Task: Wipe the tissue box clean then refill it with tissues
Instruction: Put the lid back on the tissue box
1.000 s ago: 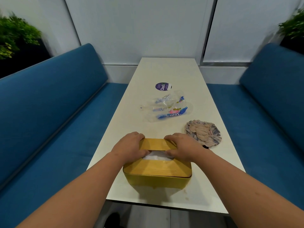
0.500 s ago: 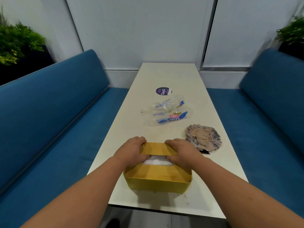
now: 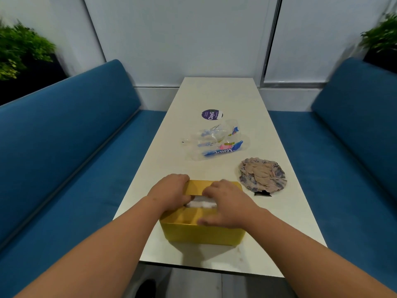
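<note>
- Now your left hand curls over the box's far left rim, fingers dipping toward the tissues; your right hand lies across the top, blurred, so I cannot tell its grip
- box sits at the table's near end; tissues already inside
- empty wrapper and cloth lie beyond; wiping looks done, only tidying the refill remains

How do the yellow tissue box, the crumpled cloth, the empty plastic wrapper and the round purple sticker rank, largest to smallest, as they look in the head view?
1. yellow tissue box, though it is nearest the camera
2. empty plastic wrapper
3. crumpled cloth, close to the wrapper, so unsure
4. round purple sticker
</note>
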### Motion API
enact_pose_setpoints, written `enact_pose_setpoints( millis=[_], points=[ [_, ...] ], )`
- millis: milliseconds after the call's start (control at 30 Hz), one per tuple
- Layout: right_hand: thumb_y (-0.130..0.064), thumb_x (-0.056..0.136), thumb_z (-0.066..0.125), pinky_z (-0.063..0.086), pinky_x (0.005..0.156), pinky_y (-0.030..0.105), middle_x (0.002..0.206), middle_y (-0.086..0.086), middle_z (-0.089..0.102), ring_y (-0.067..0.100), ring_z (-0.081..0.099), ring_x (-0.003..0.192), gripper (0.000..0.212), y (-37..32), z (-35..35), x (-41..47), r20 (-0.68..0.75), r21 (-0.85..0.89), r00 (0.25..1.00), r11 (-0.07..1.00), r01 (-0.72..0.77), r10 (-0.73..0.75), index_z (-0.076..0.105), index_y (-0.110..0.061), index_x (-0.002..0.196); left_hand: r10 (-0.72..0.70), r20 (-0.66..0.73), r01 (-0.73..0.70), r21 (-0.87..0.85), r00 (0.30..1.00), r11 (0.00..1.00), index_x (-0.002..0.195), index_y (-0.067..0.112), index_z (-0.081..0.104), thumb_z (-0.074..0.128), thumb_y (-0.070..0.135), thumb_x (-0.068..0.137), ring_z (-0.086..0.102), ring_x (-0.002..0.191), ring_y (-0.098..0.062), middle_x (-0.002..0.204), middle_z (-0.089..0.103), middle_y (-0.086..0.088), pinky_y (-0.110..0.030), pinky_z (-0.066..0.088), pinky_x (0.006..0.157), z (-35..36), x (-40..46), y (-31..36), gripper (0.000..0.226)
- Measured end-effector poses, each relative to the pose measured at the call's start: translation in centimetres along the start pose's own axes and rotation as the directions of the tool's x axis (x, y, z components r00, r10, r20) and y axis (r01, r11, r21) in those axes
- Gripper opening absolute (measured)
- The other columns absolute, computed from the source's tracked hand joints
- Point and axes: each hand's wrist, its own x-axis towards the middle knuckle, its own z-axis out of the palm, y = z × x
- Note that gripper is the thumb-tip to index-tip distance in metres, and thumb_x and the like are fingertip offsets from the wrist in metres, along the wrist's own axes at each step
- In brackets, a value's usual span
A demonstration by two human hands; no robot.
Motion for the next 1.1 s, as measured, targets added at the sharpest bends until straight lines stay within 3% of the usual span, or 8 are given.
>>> enact_pose_setpoints(
  millis=[100,200,367,500,733,967,1100],
  points=[
    [-0.067,0.066,0.071,0.046,0.081,0.033,0.109,-0.001,0.056,0.018,0.051,0.099,0.070,-1.0,0.3,0.2,0.242,-0.034,0.968,0.998,-0.051,0.058,0.058,-0.021,0.117,-0.010,0.010,0.010,0.012,1.000,1.000,0.134,0.025,0.046,0.060,0.049,0.087,0.055,0.113,-0.022,0.131,0.056,0.001,-0.033,0.046,0.091,-0.1,0.0,0.1,0.055],
    [-0.063,0.069,0.072,0.049,0.079,0.035,0.108,0.002,0.061,0.021,0.054,0.096,0.067,-1.2,0.3,0.6,0.325,-0.064,0.944,0.997,-0.038,0.057,0.059,-0.018,0.116,-0.011,0.007,0.011,0.010,1.000,1.000,0.136,0.025,0.045,0.060,0.048,0.088,0.054,0.115,-0.022,0.133,0.055,0.000,-0.032,0.046,0.091,0.2,-0.1,-0.1,0.055],
    [-0.056,0.077,0.069,0.047,0.077,0.036,0.105,0.004,0.060,0.024,0.054,0.095,0.063,-1.3,0.0,1.4,0.477,-0.044,0.878,0.999,-0.017,0.036,0.054,-0.015,0.122,-0.023,-0.013,0.023,-0.072,1.000,0.997,0.145,0.027,0.037,0.062,0.049,0.088,0.044,0.130,-0.022,0.146,0.044,0.002,-0.036,0.039,0.105,0.7,-0.7,-0.6,0.066],
    [-0.055,0.077,0.070,0.048,0.082,0.038,0.110,0.005,0.060,0.025,0.054,0.099,0.064,-1.5,-0.3,2.1,0.542,-0.075,0.839,0.997,-0.001,0.042,0.053,-0.015,0.124,-0.024,-0.023,0.021,-0.119,0.999,0.993,0.147,0.026,0.036,0.061,0.050,0.088,0.039,0.135,-0.021,0.150,0.040,0.003,-0.037,0.034,0.109,1.1,-0.9,-0.8,0.069],
    [-0.053,0.078,0.070,0.040,0.071,0.032,0.108,0.004,0.058,0.022,0.051,0.095,0.061,-1.6,-0.6,2.2,0.523,-0.082,0.852,0.997,0.017,0.028,0.053,-0.015,0.123,-0.007,-0.007,0.006,-0.094,1.000,0.996,0.147,0.025,0.036,0.061,0.049,0.089,0.038,0.136,-0.021,0.151,0.039,0.003,-0.037,0.034,0.110,0.5,-0.7,-0.8,0.069],
    [-0.045,0.080,0.067,0.040,0.062,0.031,0.088,0.002,0.051,0.019,0.048,0.081,0.035,-1.9,0.0,0.7,0.372,-0.080,0.927,0.994,0.071,-0.037,0.051,-0.018,0.094,-0.013,-0.017,0.011,-0.132,1.000,0.991,0.141,0.026,0.043,0.068,0.047,0.083,0.052,0.121,-0.023,0.140,0.051,0.002,-0.036,0.045,0.099,-0.1,-0.7,-0.9,0.066],
    [-0.040,0.080,0.067,0.035,0.066,0.030,0.093,0.000,0.044,0.018,0.043,0.084,0.032,-2.0,0.7,0.1,0.346,-0.050,0.938,0.997,0.052,-0.032,0.045,-0.020,0.092,0.004,0.002,-0.004,-0.080,1.000,0.997,0.141,0.025,0.043,0.065,0.047,0.084,0.051,0.121,-0.023,0.139,0.052,0.001,-0.037,0.045,0.098,0.0,-0.7,-0.8,0.065]
  ],
)
